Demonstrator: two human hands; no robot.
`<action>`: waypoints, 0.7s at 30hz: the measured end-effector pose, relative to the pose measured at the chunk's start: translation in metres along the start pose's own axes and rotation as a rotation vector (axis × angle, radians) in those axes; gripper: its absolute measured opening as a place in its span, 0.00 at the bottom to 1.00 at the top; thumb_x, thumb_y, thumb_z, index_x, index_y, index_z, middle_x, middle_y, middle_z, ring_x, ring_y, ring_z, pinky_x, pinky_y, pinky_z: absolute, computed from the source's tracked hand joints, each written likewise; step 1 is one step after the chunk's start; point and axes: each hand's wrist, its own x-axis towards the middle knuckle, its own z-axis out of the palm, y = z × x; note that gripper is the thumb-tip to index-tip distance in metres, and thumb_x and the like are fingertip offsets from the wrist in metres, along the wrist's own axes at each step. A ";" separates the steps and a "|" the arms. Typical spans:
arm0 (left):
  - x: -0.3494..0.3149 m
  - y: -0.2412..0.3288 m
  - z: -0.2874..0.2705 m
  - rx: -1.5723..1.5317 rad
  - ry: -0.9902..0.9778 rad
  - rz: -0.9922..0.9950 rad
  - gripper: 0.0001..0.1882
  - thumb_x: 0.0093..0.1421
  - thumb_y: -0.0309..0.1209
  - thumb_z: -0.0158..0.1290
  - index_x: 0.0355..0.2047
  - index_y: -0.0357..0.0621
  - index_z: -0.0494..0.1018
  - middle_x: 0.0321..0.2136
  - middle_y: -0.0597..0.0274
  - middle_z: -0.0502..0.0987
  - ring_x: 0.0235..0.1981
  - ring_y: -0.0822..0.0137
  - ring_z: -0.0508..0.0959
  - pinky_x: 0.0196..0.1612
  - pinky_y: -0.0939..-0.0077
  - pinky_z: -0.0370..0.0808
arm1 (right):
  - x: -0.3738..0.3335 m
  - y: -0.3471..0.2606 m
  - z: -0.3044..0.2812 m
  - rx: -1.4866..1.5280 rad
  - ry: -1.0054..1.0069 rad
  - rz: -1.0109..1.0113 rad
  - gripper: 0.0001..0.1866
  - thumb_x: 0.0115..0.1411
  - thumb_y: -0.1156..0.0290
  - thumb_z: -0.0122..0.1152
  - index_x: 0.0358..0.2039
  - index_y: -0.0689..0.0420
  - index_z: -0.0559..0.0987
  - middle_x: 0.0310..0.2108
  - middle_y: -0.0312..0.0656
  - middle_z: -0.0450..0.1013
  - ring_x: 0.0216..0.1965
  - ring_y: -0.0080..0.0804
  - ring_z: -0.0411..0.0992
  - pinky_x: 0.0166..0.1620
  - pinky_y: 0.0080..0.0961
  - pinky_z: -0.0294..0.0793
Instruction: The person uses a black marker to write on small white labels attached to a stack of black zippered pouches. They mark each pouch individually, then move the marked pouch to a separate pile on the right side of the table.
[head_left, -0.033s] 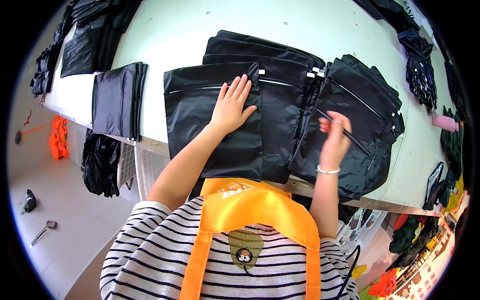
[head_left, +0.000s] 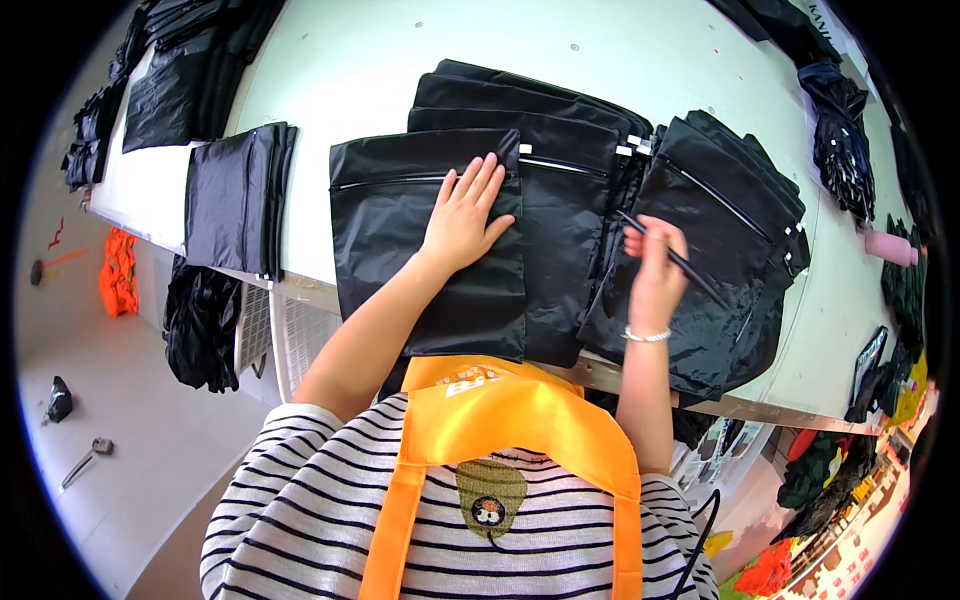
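My left hand (head_left: 465, 215) lies flat, fingers stretched out, on a black fabric panel (head_left: 400, 270) with a zipper running across its upper part. A small white tag sticks out at the panel's right edge, close to the fingertips. More black zippered panels (head_left: 560, 230) are layered beneath and behind it. In my right hand (head_left: 658, 260) is a slim black pen-like tool (head_left: 700, 282), its thin tip pointing up and left; its exact kind I cannot make out. That hand hovers over the left side of a fanned stack of black zippered panels (head_left: 740, 170).
A folded black stack (head_left: 235, 200) rests near the table's left edge, with larger black piles (head_left: 180, 95) behind it. On the right of the white table (head_left: 370, 60) are a bundle of dark cloth (head_left: 838, 140) and a pink thread cone (head_left: 890, 248). Black cloth (head_left: 202, 325) hangs below the left edge.
My right hand has shifted slightly left with the black tool, toward the gap between the two stacks. The left hand stays on the panel.
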 end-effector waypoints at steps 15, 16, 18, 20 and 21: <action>0.002 0.019 -0.018 -0.109 -0.075 0.084 0.20 0.62 0.38 0.53 0.54 0.53 0.73 0.45 0.61 0.72 0.43 0.61 0.73 0.45 0.67 0.72 | 0.008 0.067 0.086 -0.157 -0.056 -0.166 0.06 0.55 0.76 0.65 0.28 0.60 0.75 0.19 0.34 0.71 0.19 0.17 0.68 0.25 0.16 0.68; 0.001 0.017 -0.015 -0.127 -0.048 0.088 0.20 0.62 0.38 0.53 0.54 0.52 0.73 0.44 0.61 0.72 0.42 0.61 0.73 0.45 0.67 0.72 | 0.007 0.073 0.087 -0.180 -0.074 -0.194 0.06 0.55 0.76 0.65 0.27 0.60 0.74 0.18 0.34 0.71 0.19 0.18 0.68 0.24 0.17 0.67; 0.000 0.016 -0.010 -0.163 0.006 0.096 0.19 0.61 0.37 0.54 0.53 0.52 0.74 0.44 0.62 0.72 0.42 0.61 0.72 0.45 0.67 0.72 | 0.009 0.081 0.088 -0.224 -0.072 -0.305 0.08 0.54 0.75 0.64 0.24 0.59 0.73 0.15 0.37 0.68 0.16 0.21 0.66 0.22 0.19 0.65; -0.001 0.015 -0.008 -0.170 0.046 0.098 0.18 0.61 0.36 0.54 0.52 0.53 0.74 0.44 0.63 0.71 0.41 0.61 0.72 0.44 0.67 0.71 | 0.006 0.077 0.087 -0.281 -0.107 -0.337 0.07 0.54 0.76 0.64 0.25 0.60 0.73 0.17 0.38 0.71 0.18 0.23 0.70 0.24 0.19 0.68; -0.002 0.015 -0.007 -0.173 0.066 0.099 0.18 0.61 0.36 0.54 0.51 0.53 0.75 0.43 0.63 0.71 0.40 0.61 0.72 0.44 0.67 0.71 | 0.005 0.076 0.087 -0.309 -0.124 -0.354 0.07 0.54 0.76 0.64 0.26 0.60 0.74 0.18 0.38 0.72 0.19 0.23 0.71 0.25 0.19 0.69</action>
